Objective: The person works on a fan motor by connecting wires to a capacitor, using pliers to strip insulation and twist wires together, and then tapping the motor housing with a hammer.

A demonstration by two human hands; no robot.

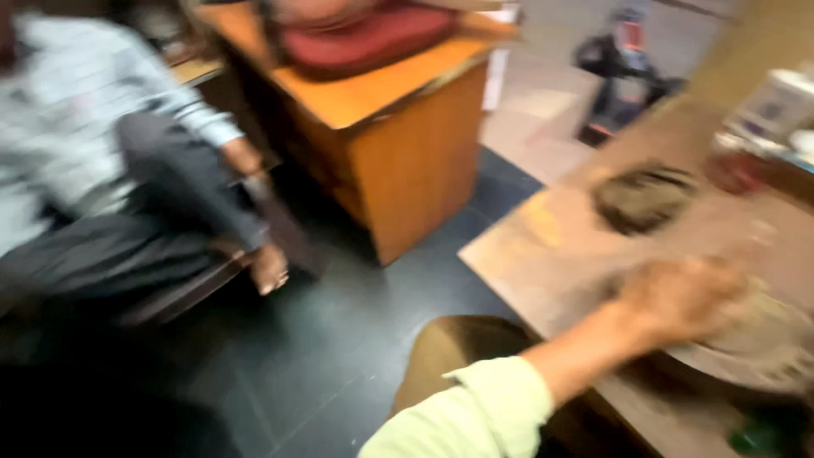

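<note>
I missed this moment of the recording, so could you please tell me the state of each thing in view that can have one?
Hand: resting on the pale round object, fingers blurred, grip unclear; which hand it is cannot be told.
Pale round object: lying flat at the table edge, under the hand.
Dark round object: lying flat on the table, untouched.
Red cushion: lying on the orange desk.
Other person: seated, one bare foot raised.

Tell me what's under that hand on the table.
The hand rests on a round, pale greyish-green mass on the brown table. Motion blur hides what the mass is, and the part beneath the hand is covered.
</note>
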